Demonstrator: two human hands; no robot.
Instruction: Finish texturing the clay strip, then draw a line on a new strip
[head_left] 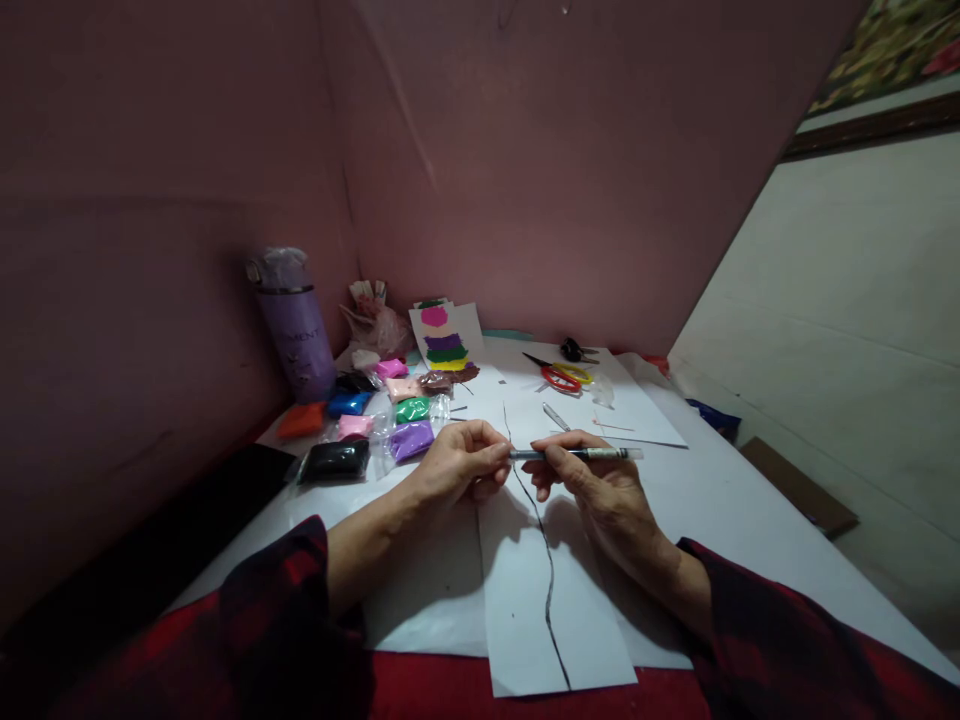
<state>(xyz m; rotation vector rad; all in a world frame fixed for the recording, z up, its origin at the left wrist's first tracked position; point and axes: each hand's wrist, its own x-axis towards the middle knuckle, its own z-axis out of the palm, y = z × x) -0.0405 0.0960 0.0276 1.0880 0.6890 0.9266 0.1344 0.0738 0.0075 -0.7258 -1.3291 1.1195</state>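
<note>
A slim pen (600, 454) with a clear end is held level above a white paper strip (517, 620). My right hand (600, 490) is closed round its barrel, thumb on top. My left hand (469, 465) pinches the pen's left end, and its fingers hide that tip. Beneath the hands, a wavy black line (550, 580) runs down the strip, thick near me and thinner at the far end. A small silver tool (556, 417) lies just beyond my right hand.
At left stand a purple bottle (296, 335) and several packets of coloured material, including a black packet (334, 461) and a purple packet (412, 440). Behind are a colour-striped card (448, 345), scissors with red and yellow handles (561, 378) and a small black object (573, 350). A pink wall (510, 200) borders the table.
</note>
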